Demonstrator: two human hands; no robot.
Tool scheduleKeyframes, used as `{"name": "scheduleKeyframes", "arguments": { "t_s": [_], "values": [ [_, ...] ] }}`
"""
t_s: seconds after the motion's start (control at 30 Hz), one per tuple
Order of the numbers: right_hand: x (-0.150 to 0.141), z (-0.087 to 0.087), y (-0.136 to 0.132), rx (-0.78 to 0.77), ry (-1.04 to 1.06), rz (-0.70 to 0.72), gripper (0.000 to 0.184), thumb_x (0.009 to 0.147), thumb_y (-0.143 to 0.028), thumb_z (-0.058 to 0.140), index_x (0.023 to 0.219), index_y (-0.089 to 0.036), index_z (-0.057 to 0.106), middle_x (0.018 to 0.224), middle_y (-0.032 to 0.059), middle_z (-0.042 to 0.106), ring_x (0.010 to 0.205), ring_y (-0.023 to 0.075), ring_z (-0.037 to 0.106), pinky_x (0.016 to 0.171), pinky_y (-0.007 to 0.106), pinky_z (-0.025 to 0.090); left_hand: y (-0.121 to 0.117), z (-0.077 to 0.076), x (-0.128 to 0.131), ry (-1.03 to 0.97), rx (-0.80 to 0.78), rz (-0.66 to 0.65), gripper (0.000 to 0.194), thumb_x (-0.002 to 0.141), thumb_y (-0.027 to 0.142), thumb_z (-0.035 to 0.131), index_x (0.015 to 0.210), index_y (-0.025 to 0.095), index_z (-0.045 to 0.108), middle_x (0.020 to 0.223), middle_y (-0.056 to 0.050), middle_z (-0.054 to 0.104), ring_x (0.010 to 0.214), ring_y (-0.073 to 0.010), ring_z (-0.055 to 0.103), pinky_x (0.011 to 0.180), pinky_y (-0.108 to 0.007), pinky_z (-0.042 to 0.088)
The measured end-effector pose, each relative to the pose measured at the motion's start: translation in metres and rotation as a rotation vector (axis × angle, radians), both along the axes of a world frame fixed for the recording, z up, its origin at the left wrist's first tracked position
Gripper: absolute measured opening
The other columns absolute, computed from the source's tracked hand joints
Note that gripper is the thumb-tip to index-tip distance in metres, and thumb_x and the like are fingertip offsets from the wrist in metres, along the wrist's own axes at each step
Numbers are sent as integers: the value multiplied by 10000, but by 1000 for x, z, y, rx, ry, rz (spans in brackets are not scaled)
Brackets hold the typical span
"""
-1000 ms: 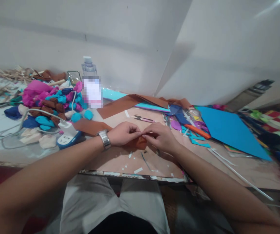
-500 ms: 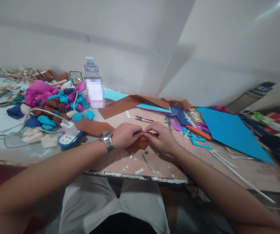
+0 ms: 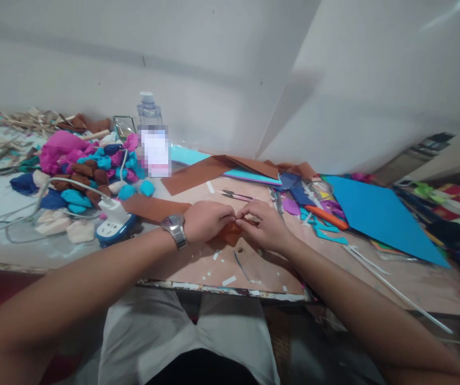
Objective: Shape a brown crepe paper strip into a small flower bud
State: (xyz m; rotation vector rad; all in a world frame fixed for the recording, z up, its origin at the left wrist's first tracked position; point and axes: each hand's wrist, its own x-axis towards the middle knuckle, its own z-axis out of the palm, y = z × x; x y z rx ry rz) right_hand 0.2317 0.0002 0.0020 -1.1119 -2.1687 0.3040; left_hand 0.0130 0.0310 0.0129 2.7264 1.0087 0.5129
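Observation:
Over the middle of the table, my left hand and my right hand meet at the fingertips. Both pinch the upper edge of a small piece of brown paper, which hangs below the fingers and is partly hidden by them. A long brown paper strip lies just left of my left hand, its right end passing behind that hand. Beyond my hands rest thin thread snips. Small white scraps and a thin dark sliver are on the board nearer to me.
To the left sit a power socket with a white cable and a heap of crumpled coloured paper. A bottle stands at the back. On the right are an orange cutter, a blue sheet and white strips.
The brown paper piece between my fingers has tilted a little, with its lower part now narrower. My hands stay in nearly the same place, both still pinching.

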Motion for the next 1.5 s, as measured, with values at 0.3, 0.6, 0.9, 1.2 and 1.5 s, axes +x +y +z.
{"name": "scheduleKeyframes", "arguments": {
  "t_s": [0.3,0.6,0.9,1.2,1.5],
  "values": [
    [-1,1,-2,-16,-15,68,104,919,-187,608,833,-215,660,831,34,674,840,205,607,828,376,445,-3,2,3,-13,-93,-48,333,1038,398,491,924,214,743,911,-49,770,831,-207,655,683,-299,360],
    [2,3,-3,-50,-30,61,82,863,-149,620,845,-214,667,858,37,694,852,211,617,833,369,455,-2,-1,-1,-10,-54,-75,266,1014,334,504,970,211,736,939,-55,776,850,-218,680,701,-306,393],
    [1,1,-1,-7,-55,93,92,898,-178,580,834,-205,640,806,37,648,801,198,579,782,348,443,-3,1,0,0,-61,-52,255,1010,331,526,999,221,755,964,-43,787,883,-221,695,719,-306,414],
    [1,4,-4,-25,-26,72,93,917,-195,580,848,-202,643,822,36,652,811,196,579,784,350,437,-1,-2,0,-58,-60,-67,246,1003,332,545,990,230,768,935,-34,793,839,-205,696,695,-293,390],
    [2,4,0,-14,-71,89,114,942,-217,564,868,-202,649,831,53,662,828,210,573,806,374,443,-3,4,-2,-163,-229,-104,227,968,296,566,923,181,757,843,-32,768,741,-160,646,688,-265,397]
  ]
}}
